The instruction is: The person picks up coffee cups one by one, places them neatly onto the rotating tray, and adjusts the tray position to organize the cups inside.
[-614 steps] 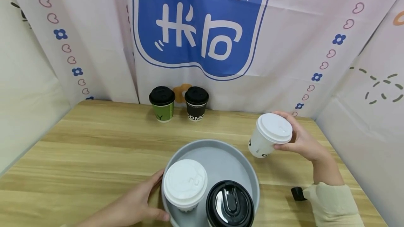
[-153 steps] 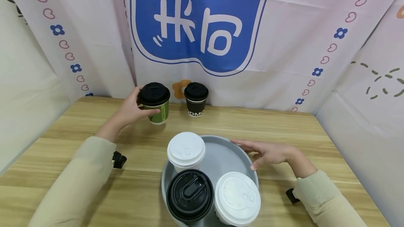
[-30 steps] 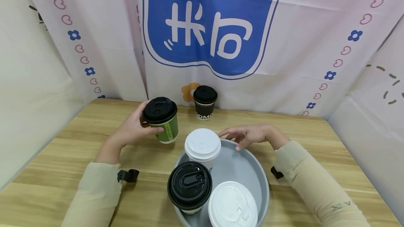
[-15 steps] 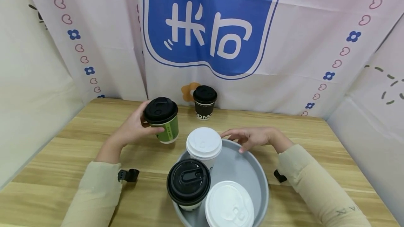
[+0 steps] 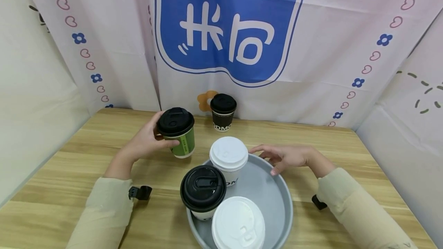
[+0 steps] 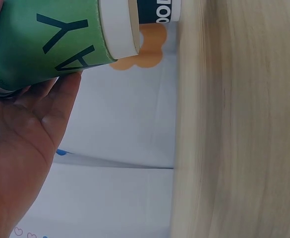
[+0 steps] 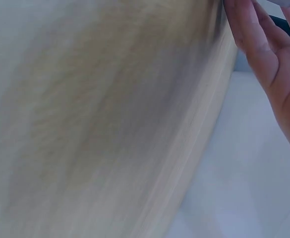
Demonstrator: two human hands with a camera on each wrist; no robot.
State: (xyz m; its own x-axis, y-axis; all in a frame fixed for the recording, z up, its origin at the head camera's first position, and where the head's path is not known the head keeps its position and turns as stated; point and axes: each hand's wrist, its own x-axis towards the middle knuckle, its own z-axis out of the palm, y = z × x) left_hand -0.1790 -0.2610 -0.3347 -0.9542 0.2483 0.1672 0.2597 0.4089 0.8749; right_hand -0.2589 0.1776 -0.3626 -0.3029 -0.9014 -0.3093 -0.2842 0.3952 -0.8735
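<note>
My left hand grips a green paper coffee cup with a black lid. The left wrist view shows the green cup's base raised off the table, slightly tilted. At the round grey tray, my right hand holds the far right rim, thumb on the rim and fingers along its outer side. On the tray stand a white-lidded cup at the back, a black-lidded cup at the left, and another white-lidded cup in front. In the right wrist view, the tray contact is mostly cut off.
Against the back curtain stands a small dark cup with a black lid, behind the tray. The wooden table ends at fabric walls on both sides. A black wrist camera sits at the left cuff.
The tray has turned clockwise: the back cup moved right, the front white-lidded cup left. My right hand moved right and nearer with the rim. The green cup stayed nearly still.
</note>
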